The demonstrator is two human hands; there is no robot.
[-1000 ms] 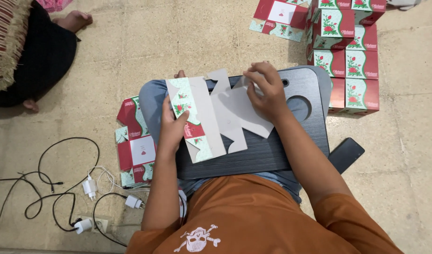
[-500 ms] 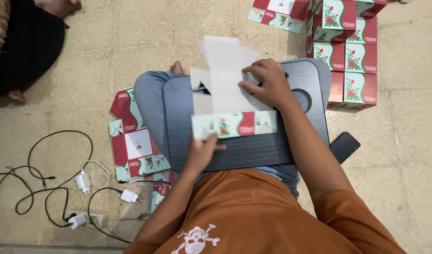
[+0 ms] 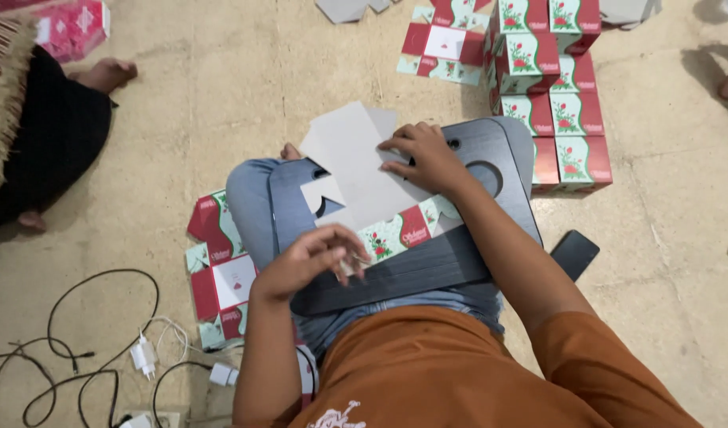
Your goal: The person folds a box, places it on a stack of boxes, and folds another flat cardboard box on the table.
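My right hand (image 3: 427,157) presses flat, fingers spread, on the grey inner face of the unfolded carton blank (image 3: 364,186) at the lap desk's (image 3: 427,265) far edge. My left hand (image 3: 316,257) pinches the blank's printed flap near the desk's front-left corner.

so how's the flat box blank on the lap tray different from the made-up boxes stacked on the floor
The flat cardboard box blank lies unfolded on the dark grey lap tray, mostly plain grey side up; the folded red-and-green flowered boxes are closed and stacked on the floor. The right hand presses the blank; the stack is untouched. Both share the same red, green and floral print.
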